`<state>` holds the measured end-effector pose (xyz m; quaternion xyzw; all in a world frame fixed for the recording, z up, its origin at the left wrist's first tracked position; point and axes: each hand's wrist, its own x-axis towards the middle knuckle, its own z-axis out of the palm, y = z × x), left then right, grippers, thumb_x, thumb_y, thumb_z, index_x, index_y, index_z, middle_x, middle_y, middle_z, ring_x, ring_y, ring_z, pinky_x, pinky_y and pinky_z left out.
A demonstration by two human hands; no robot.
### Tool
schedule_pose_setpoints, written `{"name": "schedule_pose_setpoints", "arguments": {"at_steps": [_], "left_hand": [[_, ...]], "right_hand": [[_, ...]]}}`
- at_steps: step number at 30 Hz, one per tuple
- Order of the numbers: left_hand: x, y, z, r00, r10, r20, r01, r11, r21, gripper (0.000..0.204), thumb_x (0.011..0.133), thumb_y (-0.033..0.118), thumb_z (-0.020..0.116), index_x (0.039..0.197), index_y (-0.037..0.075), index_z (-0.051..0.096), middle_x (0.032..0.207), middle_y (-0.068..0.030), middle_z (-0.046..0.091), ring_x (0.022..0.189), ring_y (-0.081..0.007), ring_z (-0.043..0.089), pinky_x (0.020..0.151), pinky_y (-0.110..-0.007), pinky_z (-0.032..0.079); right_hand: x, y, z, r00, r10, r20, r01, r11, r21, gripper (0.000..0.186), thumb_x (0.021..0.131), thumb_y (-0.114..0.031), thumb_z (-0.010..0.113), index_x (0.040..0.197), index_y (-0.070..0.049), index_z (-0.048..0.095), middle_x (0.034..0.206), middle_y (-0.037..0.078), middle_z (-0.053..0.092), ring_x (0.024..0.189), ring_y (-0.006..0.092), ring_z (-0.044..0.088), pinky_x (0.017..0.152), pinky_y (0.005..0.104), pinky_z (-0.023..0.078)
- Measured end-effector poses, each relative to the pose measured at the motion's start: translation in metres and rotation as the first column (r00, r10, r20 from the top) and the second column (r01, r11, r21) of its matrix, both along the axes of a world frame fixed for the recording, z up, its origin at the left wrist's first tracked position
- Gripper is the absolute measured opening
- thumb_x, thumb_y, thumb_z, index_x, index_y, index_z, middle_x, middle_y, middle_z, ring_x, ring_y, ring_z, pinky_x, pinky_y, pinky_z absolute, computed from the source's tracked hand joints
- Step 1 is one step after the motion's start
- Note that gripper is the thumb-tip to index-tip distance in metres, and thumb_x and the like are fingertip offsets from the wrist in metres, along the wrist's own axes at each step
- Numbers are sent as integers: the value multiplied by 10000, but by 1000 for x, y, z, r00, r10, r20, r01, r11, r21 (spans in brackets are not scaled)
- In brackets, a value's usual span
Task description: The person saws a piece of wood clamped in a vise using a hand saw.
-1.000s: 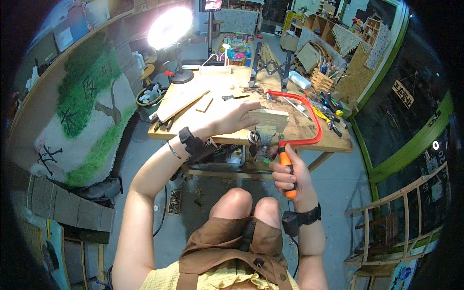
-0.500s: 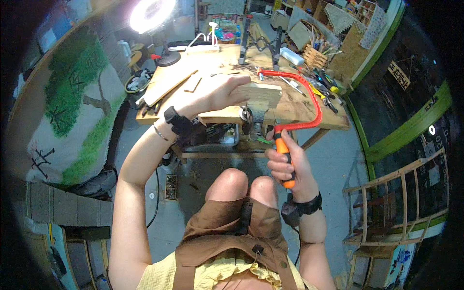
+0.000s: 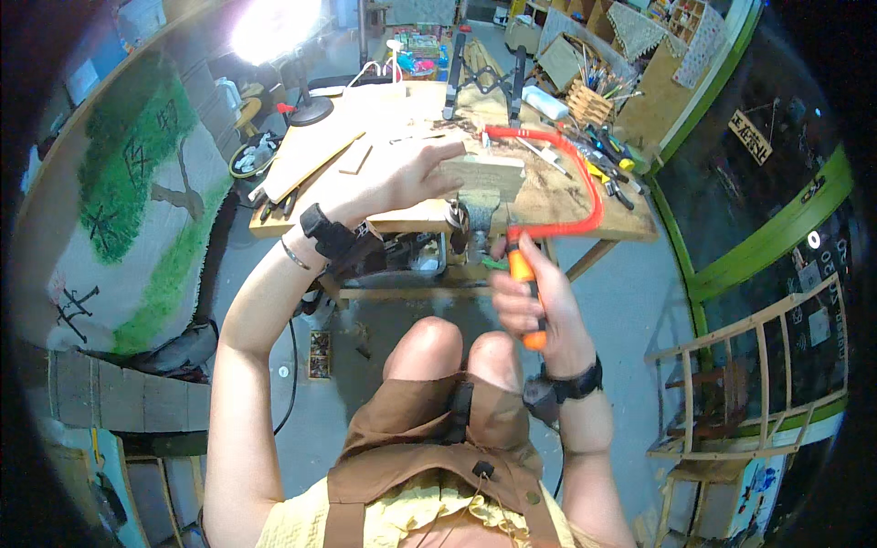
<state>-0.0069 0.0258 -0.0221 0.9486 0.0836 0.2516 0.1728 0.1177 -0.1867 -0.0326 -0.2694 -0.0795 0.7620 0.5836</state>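
My right hand is wrapped round the orange-and-black handle of a coping saw. Its red frame bows out to the right and is smeared by motion; the thin blade can hardly be made out. Next to the saw, a pale wooden block stands at the workbench's near edge. My left hand grips the block's left end, with some fingers stretched along it. A metal clamp or vise shows under the block, partly hidden.
Wood strips lie on the workbench at left. Pliers and other hand tools crowd its right side. A bright lamp stands at the back left, and a black folding stand at the back. A wooden rack is at far right.
The saw and my right hand have shifted slightly left and up, and the red frame is now blurred. The whole view has moved a little; my left hand stays on the block.
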Motion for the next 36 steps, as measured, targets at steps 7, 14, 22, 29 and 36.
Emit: {"name": "schedule_pose_setpoints", "arguments": {"at_steps": [7,14,22,29,36], "left_hand": [[-1,-1,-6,978,-66,198,123,949,-290,433,809,206,589,1149,-32,465,801,-122,608,726,-131,550,666,-292,455],[-9,3,-8,994,83,75,-81,996,-27,473,805,310,611,1150,8,495,873,-142,604,810,-189,550,732,-290,432],[-9,-9,8,994,56,95,-49,997,-67,433,821,315,579,1120,8,514,824,-153,596,759,-206,564,689,-306,437],[-14,-5,15,992,115,-49,-116,993,-17,440,821,295,582,1144,8,500,726,-124,563,686,-176,533,642,-282,429],[-7,-14,19,983,157,-98,-159,987,-12,433,821,281,581,1145,6,498,723,-154,578,658,-180,533,621,-284,429]], "right_hand": [[-8,-10,-5,1000,4,-27,-2,998,55,306,909,-424,372,937,-135,469,527,-39,321,348,39,276,299,182,232],[9,24,-3,998,-2,-66,3,1000,22,324,911,-418,376,958,-118,491,527,-44,331,333,9,274,274,150,235],[8,18,0,999,11,-46,-12,1000,-28,332,915,-412,365,983,-108,480,523,-33,335,326,16,278,269,157,246],[3,-4,-2,998,64,0,-64,996,55,314,908,-429,371,965,-138,477,526,-46,326,332,22,270,285,163,222],[17,12,-4,995,93,-20,-91,993,79,294,906,-421,387,928,-142,477,544,-53,337,371,12,301,308,158,233]]}}
